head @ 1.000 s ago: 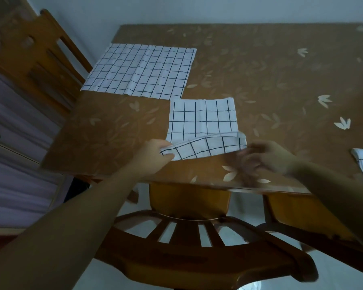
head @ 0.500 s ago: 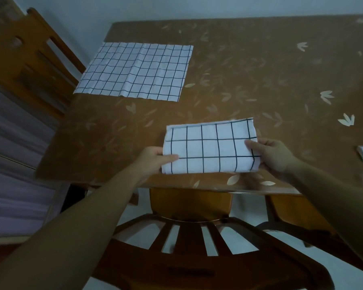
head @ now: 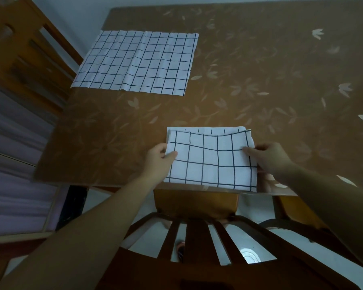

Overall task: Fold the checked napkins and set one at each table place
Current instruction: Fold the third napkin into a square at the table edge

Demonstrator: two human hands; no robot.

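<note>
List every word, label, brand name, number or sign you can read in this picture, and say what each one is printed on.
None: no readable text anywhere.
Folded white napkin with black checks: grid lines only.
Unfolded white checked napkin: grid lines only.
Brown leaf-patterned table top: leaf motifs, no lettering.
Brown wooden chairs: no labels visible.

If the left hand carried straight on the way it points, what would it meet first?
The left hand points right, its thumb already on the folded napkin. Sliding on across that cloth, it would probably meet the right hand at the opposite edge.
</note>
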